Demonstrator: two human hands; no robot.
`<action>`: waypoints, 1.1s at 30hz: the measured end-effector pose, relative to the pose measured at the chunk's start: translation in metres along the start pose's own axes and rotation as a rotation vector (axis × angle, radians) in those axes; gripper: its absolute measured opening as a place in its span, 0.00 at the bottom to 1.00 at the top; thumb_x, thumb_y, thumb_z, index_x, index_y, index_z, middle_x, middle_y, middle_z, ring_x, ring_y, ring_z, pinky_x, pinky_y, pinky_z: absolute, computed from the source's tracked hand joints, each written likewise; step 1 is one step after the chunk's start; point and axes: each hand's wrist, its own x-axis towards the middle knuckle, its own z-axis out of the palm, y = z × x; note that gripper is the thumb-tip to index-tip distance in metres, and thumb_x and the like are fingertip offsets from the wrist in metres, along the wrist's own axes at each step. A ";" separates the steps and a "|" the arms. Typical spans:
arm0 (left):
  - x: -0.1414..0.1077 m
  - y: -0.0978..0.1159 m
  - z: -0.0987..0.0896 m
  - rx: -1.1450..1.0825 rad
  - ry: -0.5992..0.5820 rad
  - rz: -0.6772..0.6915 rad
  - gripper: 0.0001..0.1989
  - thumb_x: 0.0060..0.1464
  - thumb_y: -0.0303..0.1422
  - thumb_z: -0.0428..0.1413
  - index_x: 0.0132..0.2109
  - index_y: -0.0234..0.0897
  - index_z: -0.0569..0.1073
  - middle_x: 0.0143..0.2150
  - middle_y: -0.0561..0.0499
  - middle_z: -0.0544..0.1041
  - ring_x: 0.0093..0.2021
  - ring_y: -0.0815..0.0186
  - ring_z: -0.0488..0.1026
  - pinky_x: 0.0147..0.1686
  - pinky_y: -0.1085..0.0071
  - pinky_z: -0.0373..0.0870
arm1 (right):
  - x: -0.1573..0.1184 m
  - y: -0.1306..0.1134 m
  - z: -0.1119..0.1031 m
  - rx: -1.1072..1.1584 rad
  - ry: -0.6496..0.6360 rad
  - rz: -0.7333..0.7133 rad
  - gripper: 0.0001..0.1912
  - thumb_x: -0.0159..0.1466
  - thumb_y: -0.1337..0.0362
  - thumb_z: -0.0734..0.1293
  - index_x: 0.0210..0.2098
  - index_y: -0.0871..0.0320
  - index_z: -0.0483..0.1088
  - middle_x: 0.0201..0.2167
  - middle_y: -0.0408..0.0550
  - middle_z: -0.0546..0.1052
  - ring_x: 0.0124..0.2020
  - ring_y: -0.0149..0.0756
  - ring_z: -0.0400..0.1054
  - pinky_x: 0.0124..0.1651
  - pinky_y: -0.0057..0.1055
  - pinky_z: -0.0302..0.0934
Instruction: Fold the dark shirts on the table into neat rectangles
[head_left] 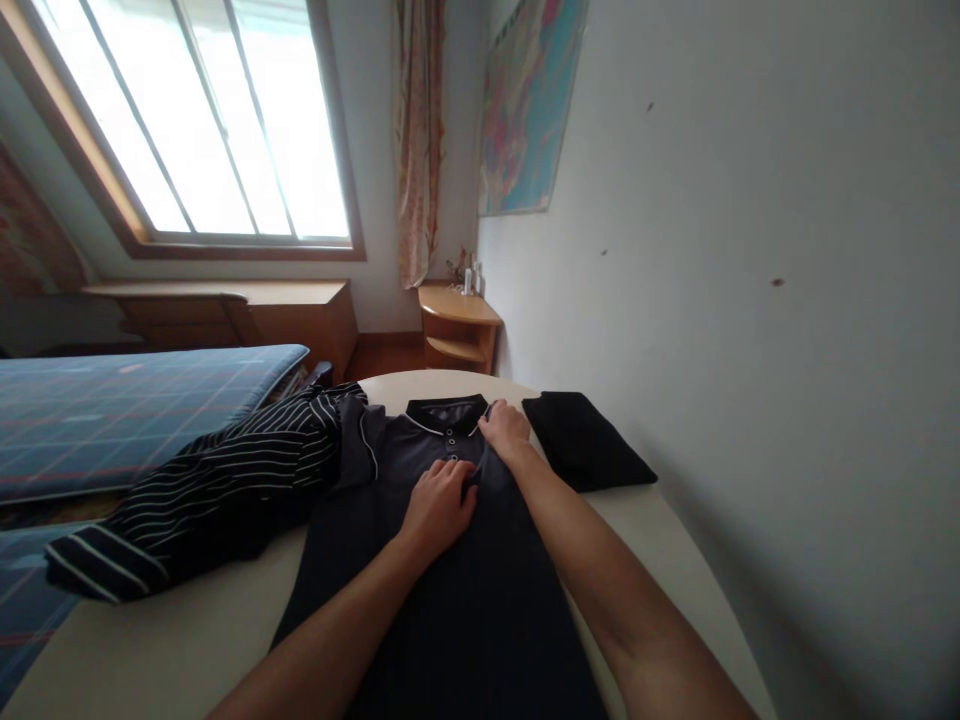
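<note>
A dark polo shirt lies front side up on the round table, its collar edged in white and pointing away from me. My right hand is closed on the cloth at the shirt's right shoulder, beside the collar. Just below the buttons, my left hand bends its fingers into the chest fabric and appears to pinch it; the fingertips are partly hidden. The shirt's left sleeve, with a white line, lies spread out, while the right sleeve does not show. To the right rests a folded black garment.
A black-and-white striped garment is heaped along the left side of the cream table. Beyond it is a blue plaid mattress. The white wall runs close on the right, and a corner shelf stands behind.
</note>
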 end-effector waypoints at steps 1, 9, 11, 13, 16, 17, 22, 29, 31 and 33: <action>0.000 0.000 0.000 0.001 -0.003 -0.001 0.11 0.59 0.30 0.54 0.49 0.40 0.72 0.46 0.48 0.78 0.49 0.56 0.71 0.48 0.62 0.67 | 0.000 0.001 0.001 0.003 -0.001 -0.002 0.19 0.67 0.57 0.63 0.49 0.65 0.71 0.46 0.66 0.78 0.48 0.50 0.75 0.47 0.38 0.66; 0.002 0.000 0.000 -0.045 0.003 -0.045 0.09 0.59 0.28 0.53 0.47 0.41 0.72 0.42 0.49 0.78 0.46 0.57 0.71 0.46 0.63 0.68 | 0.001 0.003 -0.009 0.047 0.083 -0.013 0.18 0.67 0.56 0.59 0.46 0.58 0.74 0.43 0.57 0.79 0.45 0.47 0.74 0.46 0.37 0.65; 0.002 -0.001 0.000 -0.062 0.019 -0.052 0.09 0.58 0.27 0.53 0.46 0.41 0.71 0.39 0.49 0.77 0.44 0.58 0.71 0.44 0.64 0.68 | 0.002 0.001 -0.009 0.076 0.141 -0.056 0.17 0.68 0.56 0.58 0.45 0.58 0.73 0.43 0.56 0.79 0.46 0.45 0.73 0.47 0.36 0.63; 0.002 -0.001 0.001 -0.078 0.038 -0.049 0.10 0.57 0.26 0.53 0.45 0.41 0.71 0.38 0.50 0.76 0.43 0.59 0.71 0.44 0.64 0.68 | 0.002 -0.001 -0.007 0.090 0.173 -0.136 0.15 0.68 0.57 0.58 0.43 0.57 0.73 0.45 0.55 0.78 0.48 0.44 0.71 0.50 0.36 0.62; 0.001 -0.001 0.001 -0.089 0.050 -0.047 0.10 0.56 0.25 0.53 0.44 0.41 0.70 0.39 0.49 0.76 0.46 0.58 0.70 0.46 0.64 0.68 | 0.001 -0.003 0.003 0.103 0.105 -0.221 0.16 0.69 0.55 0.59 0.44 0.58 0.72 0.49 0.55 0.76 0.52 0.45 0.68 0.53 0.37 0.60; 0.001 -0.001 0.001 -0.086 0.051 -0.052 0.10 0.56 0.25 0.54 0.44 0.41 0.71 0.40 0.49 0.76 0.47 0.58 0.70 0.47 0.63 0.68 | 0.000 -0.003 0.007 0.110 0.067 -0.231 0.18 0.69 0.53 0.59 0.47 0.58 0.72 0.51 0.55 0.75 0.53 0.45 0.67 0.55 0.38 0.59; 0.002 -0.001 0.003 -0.055 0.037 -0.078 0.11 0.56 0.26 0.54 0.46 0.40 0.71 0.45 0.47 0.76 0.51 0.56 0.70 0.51 0.61 0.68 | -0.005 -0.004 0.021 0.100 -0.100 -0.219 0.31 0.71 0.49 0.54 0.67 0.60 0.56 0.69 0.58 0.58 0.68 0.48 0.51 0.69 0.50 0.41; -0.002 -0.002 0.007 -0.013 0.017 -0.053 0.16 0.61 0.30 0.52 0.56 0.39 0.70 0.61 0.45 0.70 0.63 0.54 0.63 0.60 0.56 0.62 | -0.001 -0.003 0.020 0.077 -0.261 -0.185 0.40 0.71 0.43 0.47 0.73 0.61 0.41 0.74 0.53 0.40 0.74 0.48 0.32 0.71 0.53 0.27; -0.003 -0.003 0.008 0.006 -0.002 -0.048 0.17 0.62 0.31 0.51 0.57 0.38 0.71 0.63 0.44 0.70 0.64 0.53 0.63 0.61 0.55 0.62 | -0.002 -0.002 0.018 0.099 -0.224 -0.187 0.39 0.71 0.43 0.45 0.73 0.61 0.44 0.74 0.54 0.43 0.74 0.47 0.34 0.71 0.52 0.28; -0.002 -0.004 0.009 0.008 0.002 -0.049 0.15 0.62 0.30 0.51 0.55 0.38 0.72 0.62 0.44 0.71 0.63 0.54 0.64 0.60 0.55 0.63 | -0.005 -0.001 0.015 0.114 -0.147 -0.204 0.36 0.73 0.46 0.44 0.71 0.60 0.49 0.73 0.54 0.48 0.73 0.46 0.38 0.71 0.51 0.31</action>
